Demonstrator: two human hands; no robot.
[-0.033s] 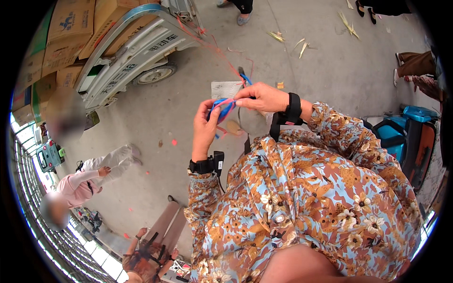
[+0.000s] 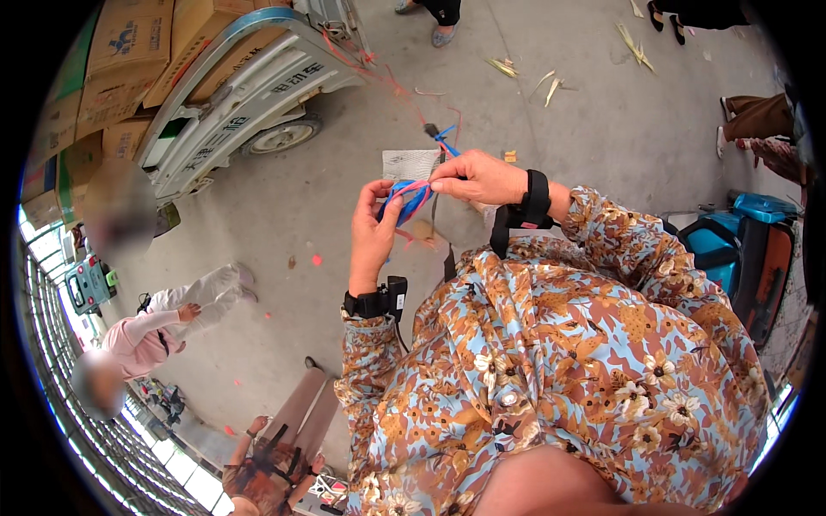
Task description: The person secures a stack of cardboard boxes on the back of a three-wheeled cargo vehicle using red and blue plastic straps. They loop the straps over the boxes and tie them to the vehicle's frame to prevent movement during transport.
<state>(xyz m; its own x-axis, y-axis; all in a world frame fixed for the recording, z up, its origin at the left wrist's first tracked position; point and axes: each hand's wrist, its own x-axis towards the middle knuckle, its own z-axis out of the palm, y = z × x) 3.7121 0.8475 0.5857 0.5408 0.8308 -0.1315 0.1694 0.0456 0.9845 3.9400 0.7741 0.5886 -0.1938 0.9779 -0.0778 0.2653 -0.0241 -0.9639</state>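
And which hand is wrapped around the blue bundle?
The left hand: it clasps the blue bundle from the left side. The right hand only pinches at the bundle's right end.

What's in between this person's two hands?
In the head view, blue and pink strands span the gap between the left hand and the right hand, with fingers of both gripping them.

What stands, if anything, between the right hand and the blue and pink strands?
Nothing visible: the right hand pinches the blue and pink strands at their right side, and the left hand grips them at the left.
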